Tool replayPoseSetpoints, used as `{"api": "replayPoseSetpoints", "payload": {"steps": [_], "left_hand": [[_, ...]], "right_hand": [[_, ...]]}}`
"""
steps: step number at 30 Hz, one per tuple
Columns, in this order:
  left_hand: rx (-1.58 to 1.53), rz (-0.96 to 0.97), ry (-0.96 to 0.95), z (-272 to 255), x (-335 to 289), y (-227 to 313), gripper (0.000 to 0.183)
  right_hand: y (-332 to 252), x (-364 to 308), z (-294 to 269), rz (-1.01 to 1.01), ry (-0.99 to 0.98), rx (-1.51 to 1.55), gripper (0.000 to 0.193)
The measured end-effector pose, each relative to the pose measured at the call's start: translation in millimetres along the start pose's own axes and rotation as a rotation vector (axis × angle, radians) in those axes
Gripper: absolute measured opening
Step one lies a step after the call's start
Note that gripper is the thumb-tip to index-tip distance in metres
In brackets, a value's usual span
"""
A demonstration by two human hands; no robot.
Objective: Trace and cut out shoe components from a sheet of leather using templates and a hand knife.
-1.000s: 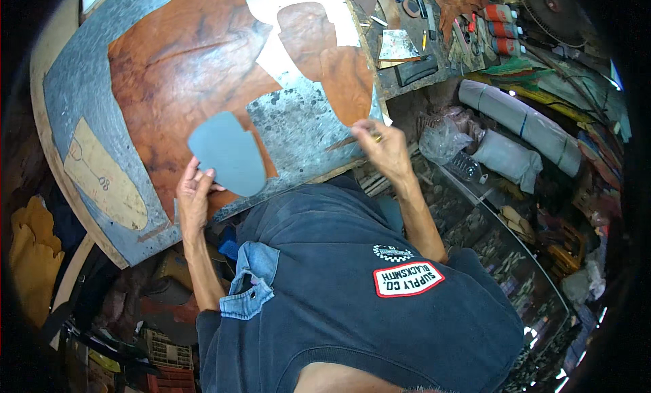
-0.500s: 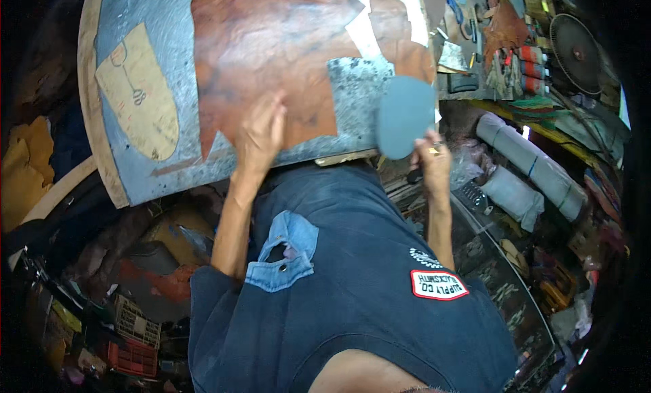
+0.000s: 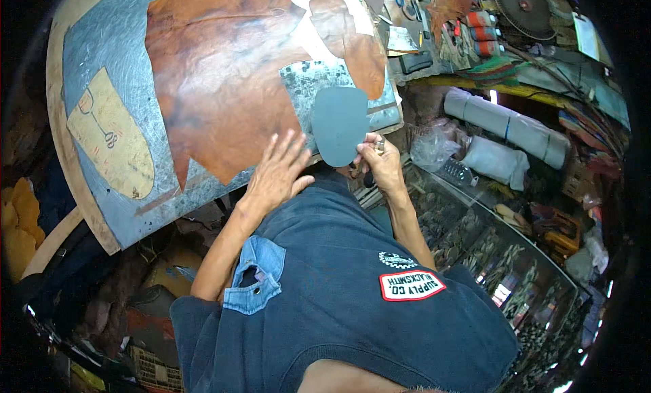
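Note:
A large sheet of mottled brown leather (image 3: 220, 88) lies on the worktable. My left hand (image 3: 277, 174) is at its near edge, fingers spread and holding nothing; I cannot tell whether the fingertips touch the leather. Between thumb and fingers of my right hand (image 3: 383, 164) is the lower edge of a flat grey rounded piece (image 3: 340, 125), held up over the table's near edge. A dark handle (image 3: 368, 179) shows below the same hand, and the rest of that tool is hidden.
A tan paper-like template (image 3: 112, 139) with markings lies at the table's left, on the blue-grey metal top (image 3: 108, 44). White pattern-like pieces (image 3: 312, 44) lie at the back right. A fan (image 3: 523, 10), wrapped rolls (image 3: 508, 122) and a glass case (image 3: 468, 237) stand to the right.
The view has shifted, so the table sits further left. My left hand has drawn back from over the leather to its near edge, fingers spreading. The grey piece stays in my right hand.

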State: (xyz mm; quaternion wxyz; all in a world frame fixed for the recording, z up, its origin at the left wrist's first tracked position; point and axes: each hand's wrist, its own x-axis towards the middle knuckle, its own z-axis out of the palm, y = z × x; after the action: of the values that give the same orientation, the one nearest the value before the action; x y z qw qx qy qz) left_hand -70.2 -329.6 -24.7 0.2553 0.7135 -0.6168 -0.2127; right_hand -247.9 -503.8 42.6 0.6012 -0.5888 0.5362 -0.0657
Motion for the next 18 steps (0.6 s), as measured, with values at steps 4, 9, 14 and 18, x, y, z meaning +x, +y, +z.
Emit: {"api": "replayPoseSetpoints", "payload": {"steps": [4, 9, 14, 18], "left_hand": [[-0.403, 0.086, 0.06, -17, -28, -7, 0.031], [-0.287, -0.19, 0.397, -48, -43, -38, 0.021], [0.048, -0.249, 0.408, -60, -50, -59, 0.025], [0.081, -0.22, 0.395, -47, -56, -64, 0.027]], "right_hand": [[17, -11, -9, -0.015, 0.139, 0.029, 0.017], [26, -18, -26, 0.012, 0.167, 0.017, 0.018], [24, -20, -14, -0.034, 0.119, 0.053, 0.021], [16, -23, -7, -0.083, 0.168, 0.017, 0.022]]}}
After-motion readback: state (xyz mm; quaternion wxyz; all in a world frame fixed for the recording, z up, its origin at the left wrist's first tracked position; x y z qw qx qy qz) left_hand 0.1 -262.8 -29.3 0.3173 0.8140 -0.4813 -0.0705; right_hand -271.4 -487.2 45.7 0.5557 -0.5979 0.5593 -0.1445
